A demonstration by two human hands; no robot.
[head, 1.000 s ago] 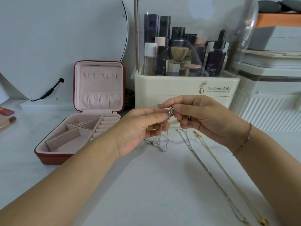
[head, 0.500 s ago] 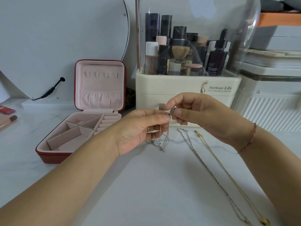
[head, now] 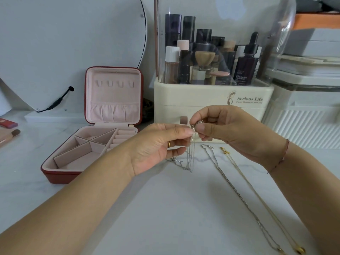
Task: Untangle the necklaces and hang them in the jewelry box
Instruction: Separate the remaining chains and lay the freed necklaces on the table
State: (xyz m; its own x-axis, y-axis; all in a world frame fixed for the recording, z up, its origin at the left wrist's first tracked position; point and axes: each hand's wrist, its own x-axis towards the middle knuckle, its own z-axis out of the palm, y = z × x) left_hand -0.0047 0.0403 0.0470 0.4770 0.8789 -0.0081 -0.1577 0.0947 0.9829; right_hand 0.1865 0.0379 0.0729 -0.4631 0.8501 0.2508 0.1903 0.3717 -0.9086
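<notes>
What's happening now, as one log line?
left hand pinches hanging necklace | right hand pinches same necklace | jewelry box open, hooks bare | silver chain, gold chain on table

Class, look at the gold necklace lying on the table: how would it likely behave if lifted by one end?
Probably floppy: the gold necklace is a thin chain lying slack on the table. Likely light, being so fine. Its pendant would probably dangle and swing.
</notes>
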